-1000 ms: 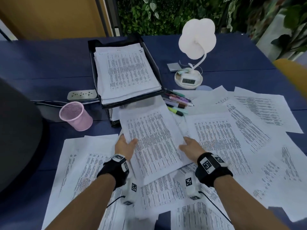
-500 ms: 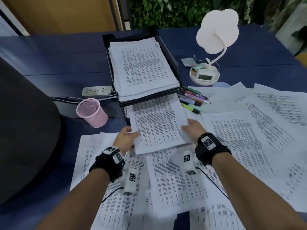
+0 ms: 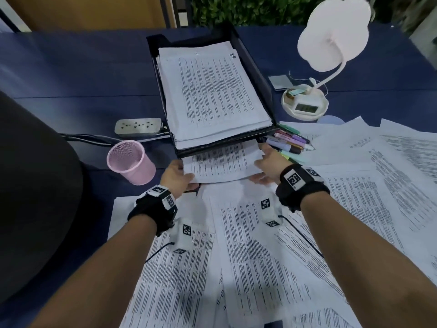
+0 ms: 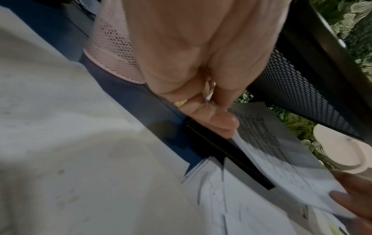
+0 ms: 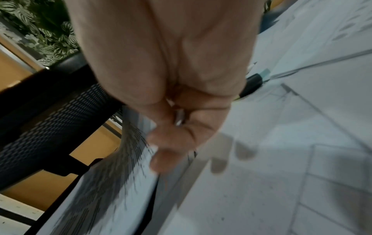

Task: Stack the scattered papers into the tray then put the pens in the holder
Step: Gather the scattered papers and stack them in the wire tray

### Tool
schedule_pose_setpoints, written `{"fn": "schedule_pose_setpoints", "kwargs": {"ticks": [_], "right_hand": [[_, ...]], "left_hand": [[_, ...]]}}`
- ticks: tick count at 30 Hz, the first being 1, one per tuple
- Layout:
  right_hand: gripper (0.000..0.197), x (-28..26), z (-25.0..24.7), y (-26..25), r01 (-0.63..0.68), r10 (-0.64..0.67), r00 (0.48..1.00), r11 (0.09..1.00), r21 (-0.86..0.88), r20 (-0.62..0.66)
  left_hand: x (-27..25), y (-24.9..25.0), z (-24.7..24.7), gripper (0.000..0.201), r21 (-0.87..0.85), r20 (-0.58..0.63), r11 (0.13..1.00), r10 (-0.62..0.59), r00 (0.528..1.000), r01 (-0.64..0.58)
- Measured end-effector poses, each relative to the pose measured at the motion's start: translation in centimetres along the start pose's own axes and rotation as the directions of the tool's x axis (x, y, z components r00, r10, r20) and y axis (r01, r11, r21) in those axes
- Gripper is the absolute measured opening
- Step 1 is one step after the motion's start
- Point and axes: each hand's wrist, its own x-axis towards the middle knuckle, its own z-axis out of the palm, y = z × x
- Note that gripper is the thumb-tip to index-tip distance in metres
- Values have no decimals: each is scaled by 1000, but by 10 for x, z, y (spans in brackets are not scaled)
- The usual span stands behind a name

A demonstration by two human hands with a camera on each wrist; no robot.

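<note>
Papers (image 3: 272,256) across blue table (image 3: 71,74)

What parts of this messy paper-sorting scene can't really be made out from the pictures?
- The held sheets: their far end is hidden under the black tray in the head view.
- The printed text on every page is too small to read.
- The left hand fingers under the paper are hidden in the head view.
- The right wrist view is motion-blurred, and the right hand blocks most of the pens.
</note>
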Motion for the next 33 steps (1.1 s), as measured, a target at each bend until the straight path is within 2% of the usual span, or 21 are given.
{"fn": "schedule_pose_setpoints", "kwargs": {"ticks": [2, 4, 6, 8, 10, 12, 13, 14, 16, 18, 20, 22, 23, 27, 29, 33], "right_hand": [[47, 15, -1, -2, 66, -68, 990, 998, -25, -127], [38, 24, 1, -8, 95, -100, 983, 995, -34, -154], [21, 32, 2, -12, 114, -116, 976, 993, -18, -183], [26, 41, 2, -14, 89, -68, 971, 993, 82, -230], [31, 45, 4, -14, 72, -40, 962, 991, 110, -271], [25, 44, 6, -15, 68, -40, 955, 994, 83, -295], [18, 42, 6, -15, 83, -59, 949, 994, 65, -309], [11, 40, 6, -15, 98, -81, 942, 995, 34, -325], [10, 40, 5, -12, 118, -103, 933, 993, 24, -346], [12, 41, 4, -8, 124, -117, 925, 992, -6, -361], [18, 36, 2, -4, 108, -107, 932, 994, -17, -347], [26, 26, -2, 2, 93, -69, 947, 994, 60, -315], [28, 23, -4, 8, 95, -78, 942, 995, 37, -327], [25, -1, -15, 34, 62, -137, 894, 981, -185, -426], [26, -20, -22, 47, 41, -183, 870, 952, -303, -458], [27, -50, -41, 80, -50, -197, 846, 896, -441, -496]], "left_hand": [[9, 2, 3, 28, -55, -16, 998, 24, 1000, -25], [14, 6, 5, 18, -58, -77, 997, 52, 996, -57], [21, 7, 6, 15, -49, -129, 995, 82, 988, -89], [23, 8, 7, 14, -63, -170, 992, 94, 981, -107], [23, 8, 9, 19, 69, -248, 986, 165, 954, -153], [22, 10, 7, 29, 249, -272, 955, 226, 935, -159], [21, 10, 5, 27, 358, -253, 923, 241, 937, -141], [19, 11, 3, 22, 505, -219, 855, 258, 941, -116], [17, 10, -1, 23, 734, -154, 673, 294, 943, -90], [12, 9, -2, 24, 806, -88, 577, 337, 938, -131], [7, 8, -1, 22, 799, -52, 578, 342, 938, -166], [1, 7, 0, 26, 783, -51, 601, 321, 946, -161], [-2, 6, 1, 28, 780, -59, 609, 306, 950, -147], [-24, 1, 8, 24, 759, -44, 630, 298, 953, -162], [-35, -6, 14, 20, 760, 11, 616, 305, 952, -206], [-55, -22, 33, 19, 756, 127, 582, 317, 940, -299]]}}
